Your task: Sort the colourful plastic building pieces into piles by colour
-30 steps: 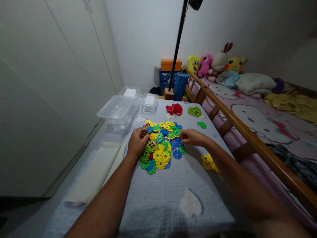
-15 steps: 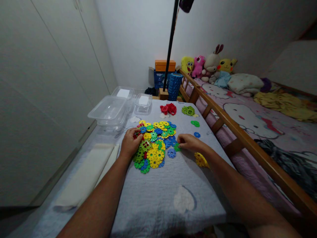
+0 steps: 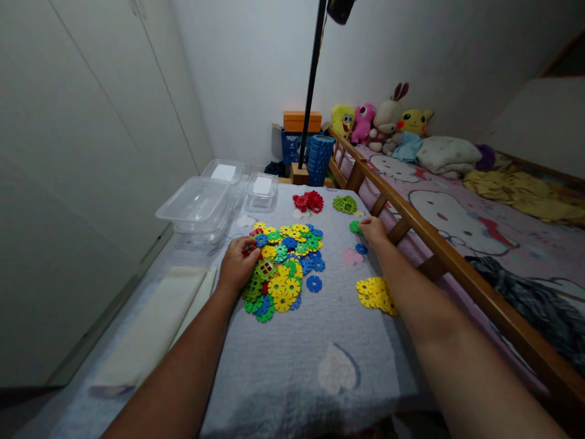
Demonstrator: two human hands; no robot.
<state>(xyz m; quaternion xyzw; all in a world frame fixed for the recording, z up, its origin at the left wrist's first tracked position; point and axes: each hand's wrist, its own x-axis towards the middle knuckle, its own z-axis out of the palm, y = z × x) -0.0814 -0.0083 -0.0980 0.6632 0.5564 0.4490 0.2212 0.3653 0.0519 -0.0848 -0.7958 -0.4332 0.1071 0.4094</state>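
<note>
A mixed heap of flat plastic flower discs (image 3: 286, 262), yellow, green, blue and red, lies on a grey quilted cloth (image 3: 292, 353). My left hand (image 3: 237, 263) rests on the heap's left edge, fingers curled over the pieces. My right hand (image 3: 373, 230) is out at the right, fingers pinched on a green disc (image 3: 355, 227) at a small green pile. A single blue disc (image 3: 361, 249) lies just below that hand. Sorted piles sit apart: red discs (image 3: 309, 201), light green discs (image 3: 345, 204), yellow discs (image 3: 375, 292).
Clear plastic tubs (image 3: 196, 204) and a smaller one (image 3: 262, 189) stand at the back left. A wooden bed rail (image 3: 439, 244) runs along the right, with plush toys (image 3: 384, 119) behind. A black pole (image 3: 311, 85) rises at the back. A folded white cloth (image 3: 155, 329) lies at left.
My right hand left the heap's right edge and moved back and right to the small green pile, carrying a green disc. My left hand stayed on the heap.
</note>
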